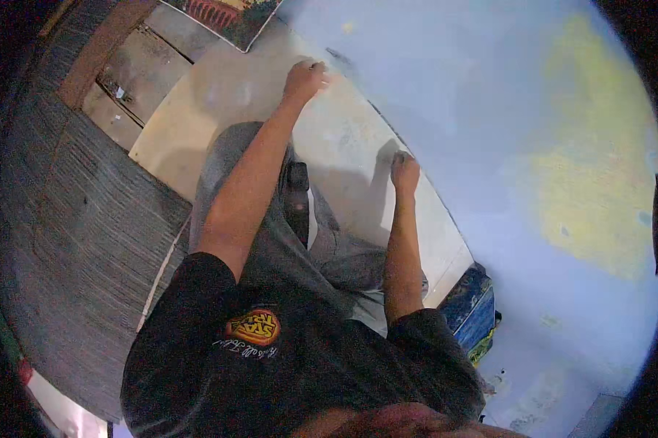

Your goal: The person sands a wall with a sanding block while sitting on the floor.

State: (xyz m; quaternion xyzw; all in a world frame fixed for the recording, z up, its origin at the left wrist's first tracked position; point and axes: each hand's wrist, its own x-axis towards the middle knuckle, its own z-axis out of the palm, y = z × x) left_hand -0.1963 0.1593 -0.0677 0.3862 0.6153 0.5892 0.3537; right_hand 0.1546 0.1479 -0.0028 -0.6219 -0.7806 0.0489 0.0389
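My left hand is stretched far forward over a pale cream surface, close to where it meets the blue wall. Its fingers are curled, and whatever they hold, if anything, does not show. Nearer and to the right, my right hand is closed beside the same wall edge, its shadow falling on the pale surface. I cannot make out anything in its fingers either. A dark narrow object lies by my grey-trousered legs, between my two forearms.
The light blue wall with yellow patches rises along the right. At the top stands a picture panel with a thin edge. A grey ribbed mat spreads at left. Right of my right arm lies a blue bundle.
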